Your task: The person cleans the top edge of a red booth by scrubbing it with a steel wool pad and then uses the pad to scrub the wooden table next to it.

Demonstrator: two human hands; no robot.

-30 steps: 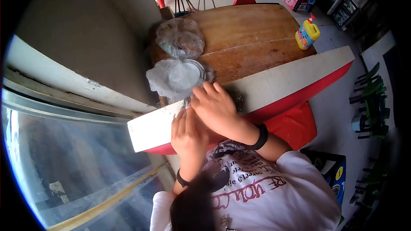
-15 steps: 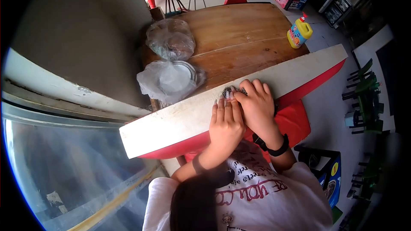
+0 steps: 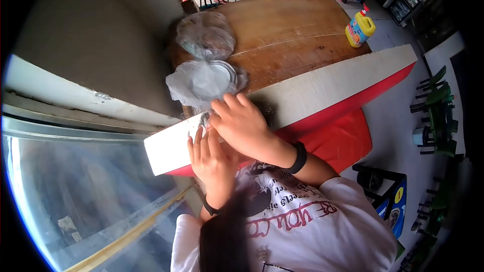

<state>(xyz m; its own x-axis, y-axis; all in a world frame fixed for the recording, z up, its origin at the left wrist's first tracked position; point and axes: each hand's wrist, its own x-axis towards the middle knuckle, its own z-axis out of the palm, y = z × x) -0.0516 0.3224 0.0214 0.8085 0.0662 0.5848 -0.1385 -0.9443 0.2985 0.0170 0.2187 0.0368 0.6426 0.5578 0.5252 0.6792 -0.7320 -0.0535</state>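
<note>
A long white board (image 3: 348,81) with a red front face runs crosswise before me. My right hand (image 3: 241,121) bends over its left part, fingers curled down around a small grey steel wool scrubber (image 3: 204,119). Most of the scrubber is hidden by the fingers. My left hand (image 3: 212,158) lies just below, its fingers stretched out along the board and their tips right at the scrubber's near edge. A dark patch (image 3: 270,115) shows on the board beside my right hand.
Behind the board stands a wooden table (image 3: 287,25). Two clear plastic bags (image 3: 206,35) lie at its left, the nearer one around round plates (image 3: 222,73). A yellow pump bottle (image 3: 360,27) stands at the right. A glass panel (image 3: 75,181) borders the left side.
Both hands have moved left along the board, with the scrubber. My right hand now reaches across above the left one. The view has shifted slightly.
</note>
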